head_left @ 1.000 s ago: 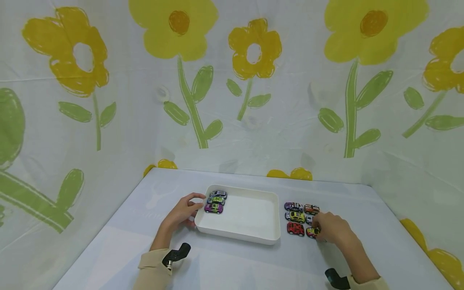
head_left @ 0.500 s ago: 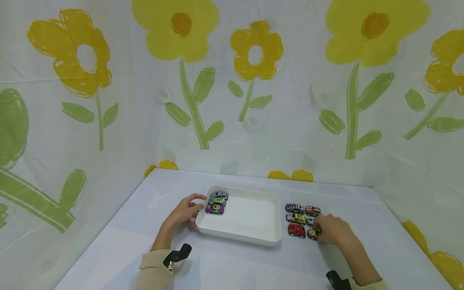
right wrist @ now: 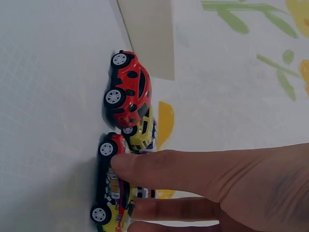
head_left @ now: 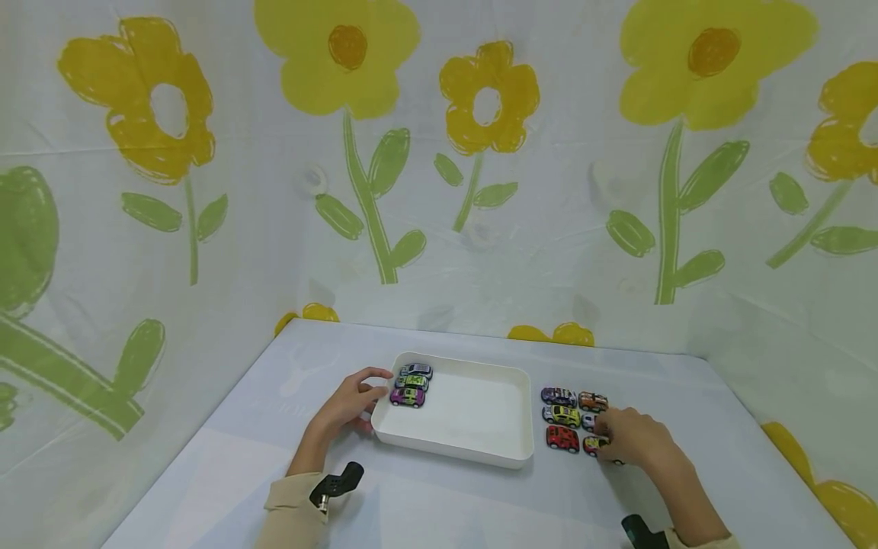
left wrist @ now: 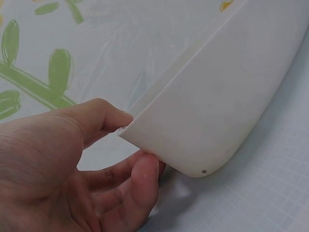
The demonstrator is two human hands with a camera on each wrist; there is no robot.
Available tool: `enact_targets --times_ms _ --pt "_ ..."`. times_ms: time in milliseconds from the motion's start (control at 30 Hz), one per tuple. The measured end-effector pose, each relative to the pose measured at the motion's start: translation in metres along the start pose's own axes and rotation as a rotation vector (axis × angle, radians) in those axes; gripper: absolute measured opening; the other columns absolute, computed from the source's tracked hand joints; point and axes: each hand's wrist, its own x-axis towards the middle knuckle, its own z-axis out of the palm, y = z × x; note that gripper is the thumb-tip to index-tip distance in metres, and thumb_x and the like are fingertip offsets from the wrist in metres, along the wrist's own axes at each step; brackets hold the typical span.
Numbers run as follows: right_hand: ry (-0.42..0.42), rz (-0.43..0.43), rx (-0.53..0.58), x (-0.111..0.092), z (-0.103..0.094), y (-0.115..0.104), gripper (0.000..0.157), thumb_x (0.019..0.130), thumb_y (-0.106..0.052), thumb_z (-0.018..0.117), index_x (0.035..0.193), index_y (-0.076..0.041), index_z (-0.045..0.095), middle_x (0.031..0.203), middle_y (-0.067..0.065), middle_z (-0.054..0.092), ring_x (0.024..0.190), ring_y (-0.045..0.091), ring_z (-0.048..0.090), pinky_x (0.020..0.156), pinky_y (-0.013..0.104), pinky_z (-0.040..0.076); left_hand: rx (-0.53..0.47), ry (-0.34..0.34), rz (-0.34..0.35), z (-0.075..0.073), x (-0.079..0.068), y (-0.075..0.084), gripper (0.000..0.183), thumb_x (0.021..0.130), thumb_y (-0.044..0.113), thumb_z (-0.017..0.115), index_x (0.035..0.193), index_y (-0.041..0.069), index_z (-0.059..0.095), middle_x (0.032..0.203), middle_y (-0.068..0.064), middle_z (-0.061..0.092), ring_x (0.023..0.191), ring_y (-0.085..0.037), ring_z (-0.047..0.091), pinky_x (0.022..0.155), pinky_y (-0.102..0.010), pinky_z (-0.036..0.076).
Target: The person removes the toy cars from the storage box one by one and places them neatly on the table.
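My left hand point(head_left: 350, 400) grips the left end of a white tray point(head_left: 453, 451); in the left wrist view a finger lies over the tray's rim point(left wrist: 183, 82) and the thumb presses from outside. Inside, at the left, stand a silver toy car point(head_left: 415, 370), a green one point(head_left: 412, 383) and a purple one point(head_left: 408, 397). To the right of the tray, my right hand point(head_left: 638, 438) pinches a yellow-and-red toy car point(right wrist: 112, 191), thumb on its near side, fingers behind. The hand partly hides that car and a pale toy car point(head_left: 588, 422) beyond it.
Beside the held car are a red spotted car point(head_left: 562, 439), a yellow car point(head_left: 561, 415), a purple-and-white car point(head_left: 559, 396) and an orange car point(head_left: 593, 401), parked close together. A flower-printed curtain point(head_left: 549, 267) surrounds the white table point(head_left: 439, 503) at the back and sides.
The head view has shifted slightly. My right hand's fingers have moved a little at the yellow-and-red car, showing more of its front end; my left hand stays on the tray.
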Motion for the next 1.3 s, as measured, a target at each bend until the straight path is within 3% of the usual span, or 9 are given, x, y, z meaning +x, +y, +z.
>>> enact_targets --times_ms 300,667,1100,1300 --pt "0.051 -0.031 0.019 -0.004 -0.008 -0.005 0.032 0.081 -0.034 0.078 0.103 -0.011 0.070 0.094 0.005 0.071 0.079 0.020 0.064 0.064 0.042 0.054 -0.001 -0.002 -0.003 0.000 0.001 0.000 0.034 0.096 0.025 0.061 0.130 0.025 0.057 0.110 -0.014 0.065 0.074 -0.021 0.063 0.049 -0.031 0.055" --pt "0.092 -0.073 0.073 -0.006 -0.009 -0.022 0.029 0.085 -0.032 0.074 0.106 -0.012 0.069 0.075 -0.003 0.063 0.066 0.013 0.054 0.055 0.031 0.047 -0.016 -0.004 0.000 -0.001 -0.001 0.000 0.035 0.095 0.023 0.061 0.130 0.023 0.057 0.108 -0.014 0.065 0.072 -0.020 0.064 0.048 -0.031 0.055" --pt "0.129 -0.120 0.077 0.002 -0.012 -0.043 0.033 0.085 -0.033 0.075 0.110 -0.012 0.069 0.079 -0.002 0.064 0.068 0.013 0.054 0.058 0.030 0.049 -0.020 0.000 -0.005 -0.001 -0.001 0.001 0.035 0.095 0.023 0.061 0.130 0.023 0.057 0.108 -0.014 0.065 0.073 -0.020 0.065 0.048 -0.031 0.055" --pt "0.145 -0.186 0.079 0.007 -0.014 -0.059 0.034 0.084 -0.033 0.075 0.111 -0.012 0.070 0.079 -0.004 0.064 0.067 0.011 0.054 0.057 0.029 0.049 -0.026 -0.002 -0.007 0.000 -0.001 0.002 0.035 0.095 0.024 0.061 0.130 0.024 0.057 0.108 -0.013 0.066 0.073 -0.020 0.065 0.048 -0.031 0.055"
